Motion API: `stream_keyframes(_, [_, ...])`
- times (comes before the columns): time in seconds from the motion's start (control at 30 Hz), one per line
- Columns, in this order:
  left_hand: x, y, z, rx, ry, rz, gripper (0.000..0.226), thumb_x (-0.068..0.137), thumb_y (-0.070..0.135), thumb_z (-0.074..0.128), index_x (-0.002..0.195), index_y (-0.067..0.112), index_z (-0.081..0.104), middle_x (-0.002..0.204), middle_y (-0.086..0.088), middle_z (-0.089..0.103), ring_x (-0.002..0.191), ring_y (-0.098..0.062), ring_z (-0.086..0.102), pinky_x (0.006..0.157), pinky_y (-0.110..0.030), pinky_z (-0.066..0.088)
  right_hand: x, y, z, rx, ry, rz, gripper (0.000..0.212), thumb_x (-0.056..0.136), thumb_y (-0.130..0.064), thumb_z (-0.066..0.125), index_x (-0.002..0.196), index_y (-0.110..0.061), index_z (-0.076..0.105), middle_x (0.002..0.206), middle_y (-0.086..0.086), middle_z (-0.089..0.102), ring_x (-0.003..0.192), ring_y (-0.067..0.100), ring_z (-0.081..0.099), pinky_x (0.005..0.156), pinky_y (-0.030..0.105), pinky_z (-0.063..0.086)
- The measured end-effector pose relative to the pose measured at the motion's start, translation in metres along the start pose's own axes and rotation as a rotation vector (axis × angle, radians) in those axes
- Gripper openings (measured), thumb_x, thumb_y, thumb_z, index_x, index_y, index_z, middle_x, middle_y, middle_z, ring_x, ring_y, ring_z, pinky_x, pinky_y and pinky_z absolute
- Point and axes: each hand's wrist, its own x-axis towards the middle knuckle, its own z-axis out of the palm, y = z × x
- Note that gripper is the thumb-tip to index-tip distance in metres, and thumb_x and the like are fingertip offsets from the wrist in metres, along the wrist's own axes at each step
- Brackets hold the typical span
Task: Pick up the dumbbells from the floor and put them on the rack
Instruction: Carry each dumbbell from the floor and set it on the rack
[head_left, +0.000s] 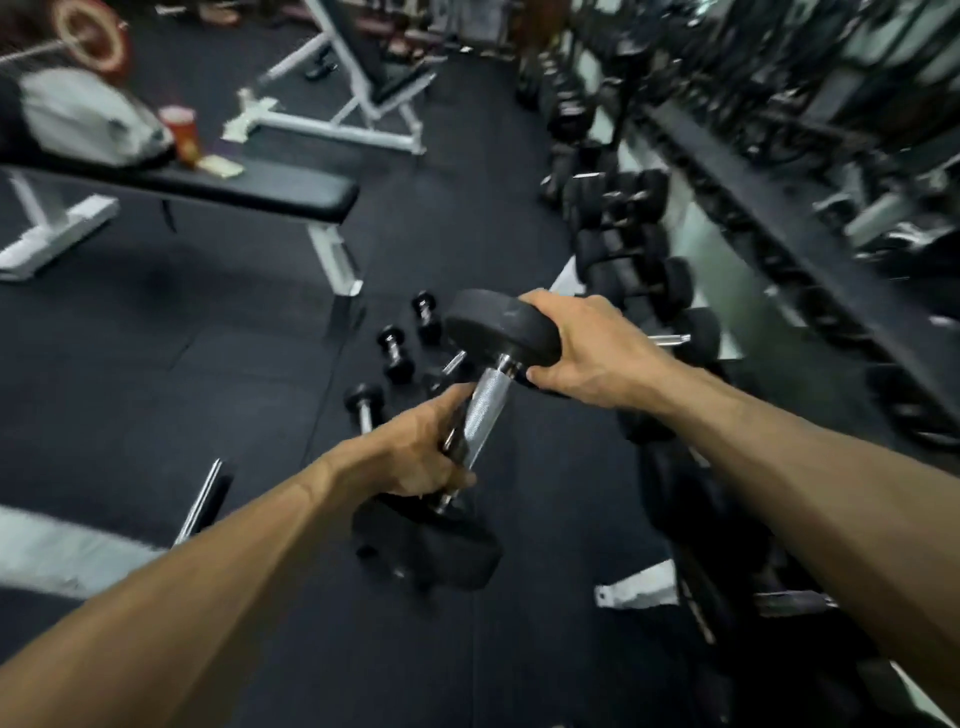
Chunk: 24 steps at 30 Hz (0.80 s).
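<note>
- Big dumbbell (480, 405) is up off the floor (182, 389), held tilted between both hands, one head high, the other low.
- Left hand (410, 449) has its fingers wrapped round the lower part of the knurled chrome handle.
- Right hand (587, 348) grips the upper rubber head, fingers curled over its rim, thumb underneath.
- Three small dumbbells (395, 353) lie on the floor just past the held one, near the foot of the bench (249, 189).
- Rack (639, 260) along the right side, loaded with dark dumbbells, pretty blurry.
</note>
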Motion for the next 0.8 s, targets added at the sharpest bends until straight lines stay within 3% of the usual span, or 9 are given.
stream_keyframes(0.1, [0.017,0.077,0.011,-0.05,-0.083,0.102,0.084,0.078,-0.01,0.069,0.143,0.024,0.028,0.076,0.007,0.052,0.056,0.0,0.051,0.058,-0.018,0.047,-0.04,0.022,-0.074,-0.043,0.075,0.077,0.052,0.073,-0.024,0.074,0.122,-0.032,0.057,0.096,0.0,0.07,0.088,0.024,0.066,0.079,0.037,0.054])
stream_keyframes(0.23, [0.057,0.165,0.054,-0.009,-0.158,0.215,0.084,0.076,0.002,0.074,0.141,0.035,0.031,0.072,0.009,0.057,0.065,-0.008,0.056,0.073,-0.033,0.056,-0.095,0.069,-0.156,-0.142,0.122,0.153,0.049,0.075,-0.023,0.075,0.121,-0.026,0.058,0.092,-0.002,0.07,0.083,0.02,0.066,0.074,0.037,0.054])
stream_keyframes(0.33, [0.093,0.226,0.104,-0.031,-0.2,0.271,0.084,0.075,0.004,0.075,0.139,0.039,0.032,0.079,0.012,0.058,0.065,-0.002,0.054,0.072,-0.029,0.053,-0.137,0.12,-0.206,-0.189,0.135,0.206,0.043,0.077,-0.02,0.075,0.118,-0.022,0.061,0.09,-0.001,0.07,0.081,0.019,0.066,0.073,0.04,0.055])
stream_keyframes(0.5, [0.158,0.319,0.204,0.035,-0.359,0.268,0.097,0.07,0.011,0.074,0.147,0.04,0.022,0.091,0.006,0.062,0.085,-0.017,0.064,0.079,-0.039,0.058,-0.213,0.232,-0.264,-0.183,0.159,0.341,0.048,0.074,-0.017,0.077,0.119,-0.023,0.061,0.089,-0.004,0.07,0.08,0.016,0.067,0.072,0.034,0.055])
stream_keyframes(0.6, [0.19,0.364,0.262,0.05,-0.452,0.263,0.099,0.076,0.01,0.074,0.151,0.039,0.016,0.094,0.008,0.061,0.083,-0.013,0.064,0.071,-0.028,0.055,-0.251,0.294,-0.286,-0.143,0.16,0.428,0.044,0.075,-0.017,0.076,0.116,-0.022,0.062,0.091,-0.004,0.069,0.084,0.017,0.067,0.077,0.036,0.055])
stream_keyframes(0.7, [0.218,0.397,0.313,0.067,-0.55,0.271,0.096,0.079,0.005,0.071,0.152,0.035,0.016,0.088,0.011,0.059,0.076,-0.011,0.06,0.069,-0.029,0.055,-0.286,0.349,-0.297,-0.101,0.163,0.519,0.046,0.075,-0.022,0.076,0.118,-0.025,0.061,0.094,-0.002,0.07,0.087,0.018,0.067,0.079,0.041,0.056])
stream_keyframes(0.8, [0.249,0.419,0.353,0.12,-0.645,0.292,0.092,0.079,0.001,0.069,0.151,0.03,0.019,0.084,0.011,0.058,0.072,-0.004,0.058,0.064,-0.017,0.05,-0.314,0.397,-0.299,-0.074,0.164,0.613,0.048,0.076,-0.02,0.077,0.12,-0.027,0.059,0.091,-0.004,0.069,0.083,0.016,0.067,0.076,0.037,0.057])
